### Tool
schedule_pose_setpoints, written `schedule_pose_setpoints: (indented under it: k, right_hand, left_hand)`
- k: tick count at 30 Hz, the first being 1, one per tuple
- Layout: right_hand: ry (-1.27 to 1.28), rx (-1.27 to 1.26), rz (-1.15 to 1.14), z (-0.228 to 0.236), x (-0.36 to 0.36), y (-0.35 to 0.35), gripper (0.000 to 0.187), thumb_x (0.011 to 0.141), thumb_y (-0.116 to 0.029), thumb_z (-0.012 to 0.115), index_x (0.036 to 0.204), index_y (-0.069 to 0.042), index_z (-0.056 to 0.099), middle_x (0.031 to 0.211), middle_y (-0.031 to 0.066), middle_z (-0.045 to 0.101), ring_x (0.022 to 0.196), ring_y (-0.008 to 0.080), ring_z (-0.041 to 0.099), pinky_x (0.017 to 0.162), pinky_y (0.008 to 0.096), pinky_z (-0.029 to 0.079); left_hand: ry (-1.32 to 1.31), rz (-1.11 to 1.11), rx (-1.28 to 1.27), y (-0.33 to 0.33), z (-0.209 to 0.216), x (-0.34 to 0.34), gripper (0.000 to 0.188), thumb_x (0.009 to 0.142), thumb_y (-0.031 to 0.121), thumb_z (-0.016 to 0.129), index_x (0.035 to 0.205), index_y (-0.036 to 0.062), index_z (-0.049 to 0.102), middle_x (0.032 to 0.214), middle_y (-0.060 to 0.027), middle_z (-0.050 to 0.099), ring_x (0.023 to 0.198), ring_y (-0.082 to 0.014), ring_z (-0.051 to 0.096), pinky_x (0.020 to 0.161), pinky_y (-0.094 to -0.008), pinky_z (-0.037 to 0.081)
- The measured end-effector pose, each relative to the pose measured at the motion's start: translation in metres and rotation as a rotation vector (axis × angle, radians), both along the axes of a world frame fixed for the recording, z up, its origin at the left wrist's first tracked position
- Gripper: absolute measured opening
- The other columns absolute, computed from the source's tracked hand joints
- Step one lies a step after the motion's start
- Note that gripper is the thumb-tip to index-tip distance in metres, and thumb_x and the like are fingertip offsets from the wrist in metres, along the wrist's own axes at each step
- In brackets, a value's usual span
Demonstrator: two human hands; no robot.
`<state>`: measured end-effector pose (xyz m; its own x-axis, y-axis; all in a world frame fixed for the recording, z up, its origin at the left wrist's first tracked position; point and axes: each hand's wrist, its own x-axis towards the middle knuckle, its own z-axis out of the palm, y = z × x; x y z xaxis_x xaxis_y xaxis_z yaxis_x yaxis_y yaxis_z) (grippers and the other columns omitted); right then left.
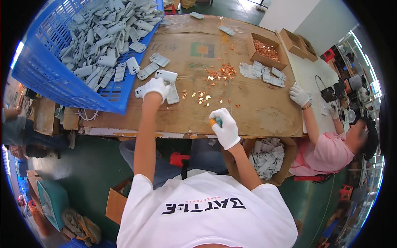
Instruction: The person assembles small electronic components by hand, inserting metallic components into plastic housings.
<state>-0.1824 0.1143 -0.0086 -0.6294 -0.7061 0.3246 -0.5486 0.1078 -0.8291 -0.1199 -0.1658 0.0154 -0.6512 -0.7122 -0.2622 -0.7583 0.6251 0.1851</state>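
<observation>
My left hand (155, 87), in a white glove, is at the left of the table among several white plastic casings. Its fingers are bent onto one casing (166, 75), partly covering it. Another casing (173, 95) lies just right of the hand, and a further one (139, 92) shows at its left. My right hand (226, 129), also gloved, is closed around a small tool (215, 121) with an orange and teal handle, above the table's near edge. The tool's kind is hidden by the fingers. Small copper-coloured metal pieces (204, 97) lie scattered between the hands.
A blue plastic crate (62, 82) heaped with casings stands at the left. Far right, a cardboard box (250, 47) holds copper pieces, near a group of casings (264, 73). Below the table edge sits a carton (291, 155) of white parts. A co-worker's gloved hand (299, 95) rests at the right.
</observation>
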Motion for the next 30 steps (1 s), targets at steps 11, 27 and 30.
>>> schedule_pose_setpoints:
  k: [11, 27, 30]
  right_hand:
    - [-0.053, 0.035, 0.016, -0.006, 0.007, 0.012, 0.018, 0.077, 0.005, 0.06, 0.092, -0.005, 0.058, 0.089, 0.01, 0.056, 0.076, 0.0237, 0.059, 0.07, 0.0308, 0.048]
    - [-0.109, -0.102, 0.006, -0.006, 0.013, 0.029, 0.02, 0.076, 0.006, 0.057, 0.093, -0.004, 0.058, 0.088, 0.0078, 0.056, 0.073, 0.0184, 0.055, 0.068, 0.0278, 0.046]
    - [-0.09, -0.088, -0.05, 0.007, 0.006, 0.027, 0.024, 0.073, 0.008, 0.057, 0.093, -0.006, 0.058, 0.086, 0.0096, 0.056, 0.073, 0.0222, 0.058, 0.069, 0.0305, 0.048]
  left_hand:
    - [-0.155, 0.316, -0.038, -0.012, -0.017, -0.089, 0.073, 0.084, 0.059, 0.061, 0.138, 0.0136, 0.043, 0.129, -0.0138, 0.06, 0.114, -0.0259, 0.062, 0.088, -0.0413, 0.052]
    - [-0.075, 0.353, -0.223, -0.057, -0.034, -0.099, 0.063, 0.09, 0.019, 0.058, 0.145, 0.0169, 0.029, 0.139, -0.0252, 0.046, 0.123, -0.0313, 0.055, 0.088, -0.0455, 0.054]
    - [0.293, 0.333, -0.207, -0.059, -0.022, -0.079, 0.053, 0.086, 0.014, 0.062, 0.134, 0.0083, 0.04, 0.124, -0.0251, 0.057, 0.112, -0.0365, 0.061, 0.08, -0.0499, 0.054]
